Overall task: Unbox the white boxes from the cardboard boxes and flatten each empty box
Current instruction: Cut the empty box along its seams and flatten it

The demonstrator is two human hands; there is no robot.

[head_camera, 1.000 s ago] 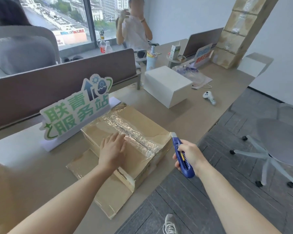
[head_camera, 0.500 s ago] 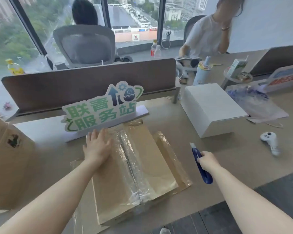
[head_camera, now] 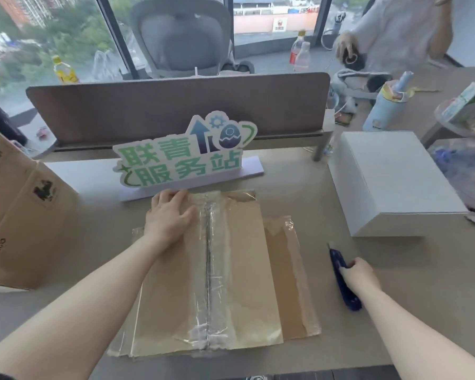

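A taped cardboard box (head_camera: 239, 272) lies on the desk in front of me, its clear tape seam running away from me down the middle. My left hand (head_camera: 169, 218) presses flat on its far left corner, fingers straight. To the right of the box, my right hand (head_camera: 359, 275) grips a blue utility knife (head_camera: 342, 278) low over the desk, blade end pointing away. A white box (head_camera: 390, 182) stands on the desk at the right, beyond the knife.
A green and white sign (head_camera: 181, 157) stands just behind the cardboard box, before a brown desk divider (head_camera: 176, 105). A large open cardboard carton (head_camera: 19, 215) stands at the left. A blue bottle (head_camera: 387, 105) and clutter sit at the far right. A person sits behind the divider.
My view swung left and came over the box. My left hand slid toward the box's far left corner. My right hand with the knife came down to the desk beside the box.
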